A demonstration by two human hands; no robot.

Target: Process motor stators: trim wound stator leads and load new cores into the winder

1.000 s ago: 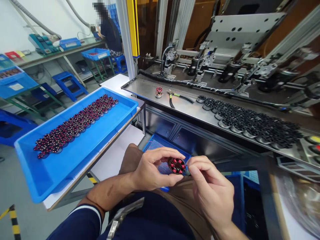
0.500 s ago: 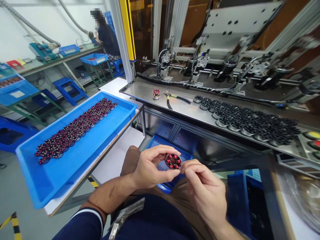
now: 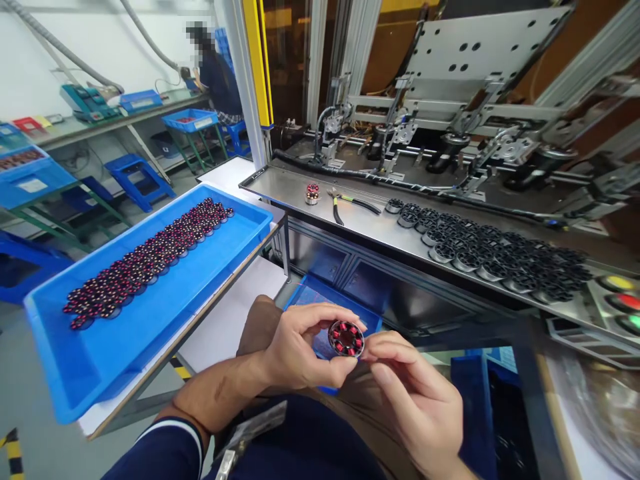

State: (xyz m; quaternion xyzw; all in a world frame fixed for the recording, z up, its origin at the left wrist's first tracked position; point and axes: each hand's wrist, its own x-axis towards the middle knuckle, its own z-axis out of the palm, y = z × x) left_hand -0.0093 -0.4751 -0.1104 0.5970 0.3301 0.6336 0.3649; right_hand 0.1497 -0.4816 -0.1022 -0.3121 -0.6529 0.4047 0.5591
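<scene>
My left hand [image 3: 313, 347] holds a round wound motor stator [image 3: 346, 339], thumb below and fingers above its metal rim. Red coils on black show on its face, which is turned toward me. Beside its right edge is my right hand [image 3: 417, 393], the index fingertip close to the rim and the thumb a little apart from it. I see nothing between those fingers, and cannot tell whether they touch the rim. On the metal ledge [image 3: 290, 189] beyond lie a small stack of red-wound stators [image 3: 313, 194] and green-and-black cutting pliers [image 3: 353, 203].
Many black ring parts [image 3: 480, 247] cover the ledge's right side, before machine fixtures [image 3: 450, 143]. At left, a blue tray [image 3: 200, 283] holds rows of wound stators [image 3: 150, 257]. Lit buttons [image 3: 627, 303] are at far right. Another person [image 3: 220, 80] sits at a back bench.
My right thumb has parted from the index finger, and the hand has shifted slightly right and down. The stator in my left hand has dropped a little and tilted more toward me.
</scene>
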